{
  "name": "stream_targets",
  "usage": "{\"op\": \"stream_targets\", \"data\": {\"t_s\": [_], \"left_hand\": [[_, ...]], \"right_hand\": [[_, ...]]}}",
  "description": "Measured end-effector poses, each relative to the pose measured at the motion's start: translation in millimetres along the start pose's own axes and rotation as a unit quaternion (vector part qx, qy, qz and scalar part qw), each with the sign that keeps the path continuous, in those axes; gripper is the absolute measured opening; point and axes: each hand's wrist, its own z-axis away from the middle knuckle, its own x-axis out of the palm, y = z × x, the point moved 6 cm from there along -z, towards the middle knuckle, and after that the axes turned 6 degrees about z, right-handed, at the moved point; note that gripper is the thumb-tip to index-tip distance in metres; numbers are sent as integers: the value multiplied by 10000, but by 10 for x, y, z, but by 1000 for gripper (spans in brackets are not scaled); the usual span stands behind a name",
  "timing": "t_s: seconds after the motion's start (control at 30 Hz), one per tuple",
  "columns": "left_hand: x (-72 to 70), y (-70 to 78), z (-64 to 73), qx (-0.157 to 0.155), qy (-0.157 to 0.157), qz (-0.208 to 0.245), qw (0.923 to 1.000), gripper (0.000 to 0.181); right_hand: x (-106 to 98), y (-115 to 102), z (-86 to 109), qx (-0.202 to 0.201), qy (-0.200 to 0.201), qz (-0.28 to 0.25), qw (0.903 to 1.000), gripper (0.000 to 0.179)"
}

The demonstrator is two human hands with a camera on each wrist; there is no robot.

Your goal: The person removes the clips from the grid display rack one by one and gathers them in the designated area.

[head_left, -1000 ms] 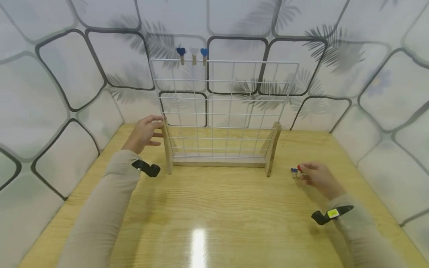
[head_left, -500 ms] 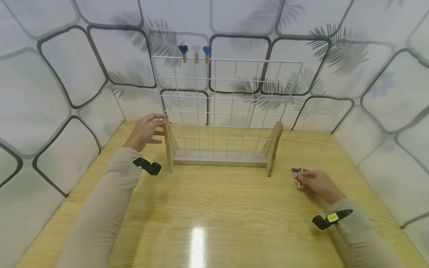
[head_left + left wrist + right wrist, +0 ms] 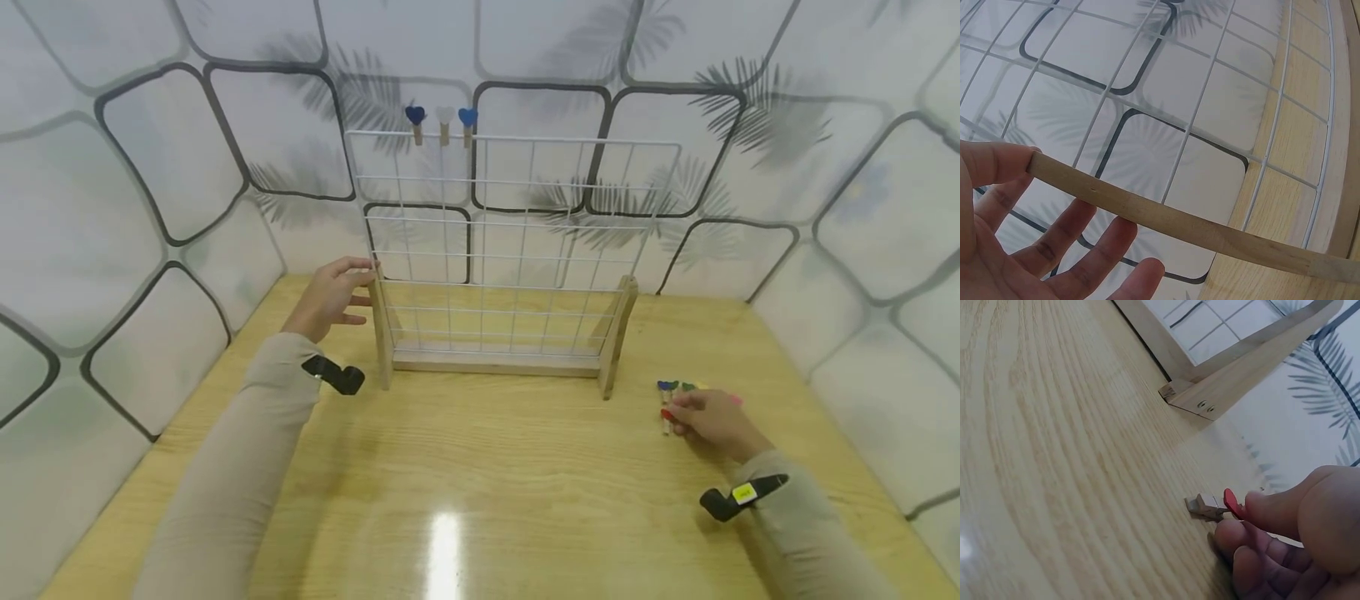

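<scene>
Head view, from the near side: a yellowish wood-grained table (image 3: 540, 458) carries a bright streak of reflected light (image 3: 444, 550), and beige sleeves (image 3: 232, 467) reach over it from both lower corners, a black device (image 3: 334, 374) strapped at each wrist. Low on the right, the right hand (image 3: 716, 421) pinches the red heart of a small wooden clip (image 3: 667, 414) between thumb and forefinger, its other fingers curled below; whether the clip's wooden end touches the tabletop, I cannot tell. Just beyond lie other heart clips, blue (image 3: 665, 386) and green (image 3: 687, 387), with yellow and pink bits showing past the knuckles (the hand hides most of these).

Farther back, a white wire grid (image 3: 570, 140) rises from a wooden stand (image 3: 495, 363). The left hand (image 3: 330, 293) grips the stand's left upright near its top, thumb and forefinger at its end, remaining fingers loosely spread. Near the left end of the grid's top wire sit three more heart clips: dark blue (image 3: 416, 115), white (image 3: 445, 117) and brighter blue (image 3: 468, 117).

Behind everything, pale walls (image 3: 540, 117) enclose the table at the back and both sides, printed with rounded dark outlines, grey fronds and, at right, a faint bluish flower (image 3: 870, 190).
</scene>
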Motion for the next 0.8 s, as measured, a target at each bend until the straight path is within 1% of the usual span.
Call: {"op": "stream_targets", "data": {"t_s": [0.2, 0.3, 0.4, 0.57, 0.67, 0.8], "left_hand": [[-7, 0, -6, -39, 12, 44, 10000, 51], [-9, -3, -8, -34, 24, 49, 10000, 50], [-9, -5, -5, -24, 47, 32, 10000, 48], [-7, -8, -10, -20, 59, 30, 10000, 46], [-6, -7, -8, -36, 50, 41, 10000, 48], [-6, -2, -3, -49, 46, 62, 10000, 50]], "right_hand": [[-56, 11, -27, -107, -123, -161, 9997, 43], [-98, -9, -38, -73, -112, -472, 9988, 43], [-174, -90, -33, -99, -41, -902, 9959, 41], [-354, -351, -26, -251, 99, -1204, 9924, 44], [-442, -575, -49, -397, 41, -1483, 9881, 44], [-515, -915, -84, -707, -93, -1864, 9799, 37]]}}
